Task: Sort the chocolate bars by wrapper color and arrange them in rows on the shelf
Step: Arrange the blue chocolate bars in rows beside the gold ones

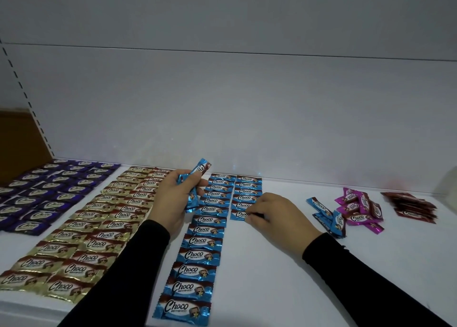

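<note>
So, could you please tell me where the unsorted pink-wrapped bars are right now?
In the head view, the pink bars lie heaped on the shelf's right side, between a few loose blue bars and a dark red stack.

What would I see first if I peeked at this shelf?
Probably the long blue row of Choco bars down the middle of the white shelf, with gold rows and purple rows to its left. Above it, the left hand grips several blue bars while the right hand touches a bar in a shorter blue row.
</note>
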Action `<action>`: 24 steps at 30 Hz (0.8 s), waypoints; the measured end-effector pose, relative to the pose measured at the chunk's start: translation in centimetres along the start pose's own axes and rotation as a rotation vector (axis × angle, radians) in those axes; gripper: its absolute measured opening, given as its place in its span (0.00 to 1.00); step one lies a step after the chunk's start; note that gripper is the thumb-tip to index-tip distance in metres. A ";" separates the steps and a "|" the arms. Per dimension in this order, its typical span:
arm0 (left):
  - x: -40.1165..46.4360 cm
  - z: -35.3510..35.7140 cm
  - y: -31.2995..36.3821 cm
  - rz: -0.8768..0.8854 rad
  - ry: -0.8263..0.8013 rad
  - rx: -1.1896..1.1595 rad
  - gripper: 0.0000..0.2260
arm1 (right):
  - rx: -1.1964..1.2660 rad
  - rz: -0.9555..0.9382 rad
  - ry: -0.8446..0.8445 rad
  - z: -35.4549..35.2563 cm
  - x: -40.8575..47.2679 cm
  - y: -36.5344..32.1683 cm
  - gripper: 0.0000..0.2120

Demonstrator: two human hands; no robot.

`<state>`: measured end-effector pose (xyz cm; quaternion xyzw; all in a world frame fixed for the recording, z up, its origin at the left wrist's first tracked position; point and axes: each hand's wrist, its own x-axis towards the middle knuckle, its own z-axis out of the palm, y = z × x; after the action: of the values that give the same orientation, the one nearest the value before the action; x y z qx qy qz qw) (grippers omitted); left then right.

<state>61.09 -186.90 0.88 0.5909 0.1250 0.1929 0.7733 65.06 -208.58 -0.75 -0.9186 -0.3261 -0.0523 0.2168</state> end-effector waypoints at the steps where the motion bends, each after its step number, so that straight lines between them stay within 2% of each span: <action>1: 0.0 0.0 0.0 -0.002 -0.004 0.001 0.08 | 0.001 0.001 0.004 0.1 0.1 0.0 0.13; 7: -0.3 0.1 0.1 -0.061 -0.071 0.023 0.08 | -0.007 0.002 0.004 0.1 0.0 0.0 0.12; 11: -0.9 0.5 0.4 -0.098 -0.147 0.017 0.06 | 0.097 0.051 0.063 -0.5 -0.1 -0.5 0.11; 13: -1.2 0.8 0.4 -0.116 -0.187 0.013 0.06 | 0.207 0.118 0.133 -0.7 0.1 -0.6 0.12; 16: -1.3 0.8 0.1 -0.090 -0.253 0.119 0.06 | 0.540 0.216 0.242 -0.8 0.5 -1.3 0.09; 19: -1.5 0.9 -0.2 -0.005 -0.338 0.257 0.04 | 0.777 0.225 0.220 -0.4 0.7 -2.2 0.10; 21: -1.5 1.0 -0.2 0.000 -0.387 0.259 0.04 | 0.873 0.211 0.200 0.1 0.9 -2.7 0.12; 24: -1.4 0.9 -0.3 -0.031 -0.457 0.249 0.07 | 0.979 0.228 0.218 0.4 1.0 -2.9 0.10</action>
<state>60.24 -188.38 0.80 0.7076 -0.0210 0.0256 0.7058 63.98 -205.82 0.23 -0.7283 -0.1857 0.0350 0.6587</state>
